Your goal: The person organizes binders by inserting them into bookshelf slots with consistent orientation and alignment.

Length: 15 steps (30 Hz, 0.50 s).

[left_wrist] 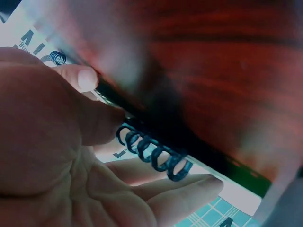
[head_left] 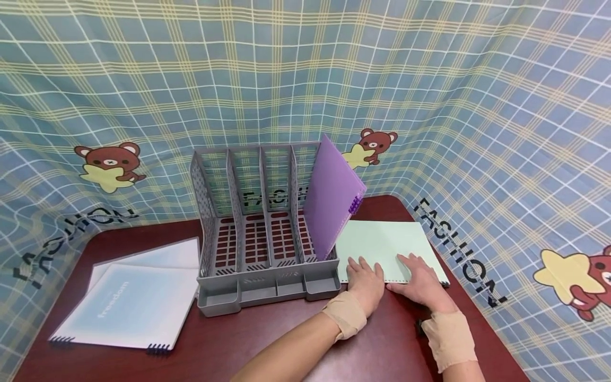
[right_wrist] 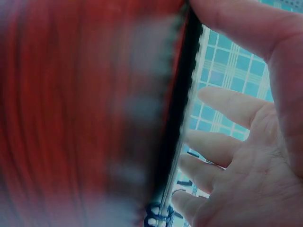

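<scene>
One pale green notebook (head_left: 374, 241) is lying flat on the table (head_left: 286, 339), right of the gray organizer (head_left: 281, 273). The left hand (head_left: 365, 285) and right hand (head_left: 420, 280) are touching its near, ring-bound edge, fingers spreading over the cover. One purple notebook (head_left: 331, 201) is standing in the organizer; two blue-white notebooks (head_left: 138, 310) are lying left.

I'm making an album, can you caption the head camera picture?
The left grip and right grip touch a pale green notebook beside a gray rack holding a purple notebook.
</scene>
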{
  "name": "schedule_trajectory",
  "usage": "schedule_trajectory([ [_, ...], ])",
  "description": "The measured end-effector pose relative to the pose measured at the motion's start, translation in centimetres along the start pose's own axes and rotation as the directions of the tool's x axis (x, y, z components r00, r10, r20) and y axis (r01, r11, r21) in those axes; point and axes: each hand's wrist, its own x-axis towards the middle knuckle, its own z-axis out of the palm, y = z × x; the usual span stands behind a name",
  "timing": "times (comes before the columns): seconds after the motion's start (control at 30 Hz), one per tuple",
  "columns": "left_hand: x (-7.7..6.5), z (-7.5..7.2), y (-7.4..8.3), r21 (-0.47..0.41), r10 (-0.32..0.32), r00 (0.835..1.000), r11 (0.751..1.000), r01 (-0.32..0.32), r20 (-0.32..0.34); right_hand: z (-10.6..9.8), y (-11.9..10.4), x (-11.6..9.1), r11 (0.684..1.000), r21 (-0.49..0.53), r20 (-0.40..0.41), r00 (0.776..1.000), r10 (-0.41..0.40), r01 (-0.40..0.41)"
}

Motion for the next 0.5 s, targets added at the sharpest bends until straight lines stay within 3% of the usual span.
schedule_trajectory([
  [0.3,0.1,-0.6,-0.6,-0.027,0.058,0.998,0.998,-0.057,0.010,-0.1,-1.2,0.2,0.996,-0.042,-0.036,0.996,-0.078,0.076],
  [0.5,-0.1,-0.7,-1.1,-0.047,0.082,0.997,0.996,-0.082,-0.008,0.1,-1.4,0.3,0.993,-0.075,-0.010,0.996,-0.090,0.089],
])
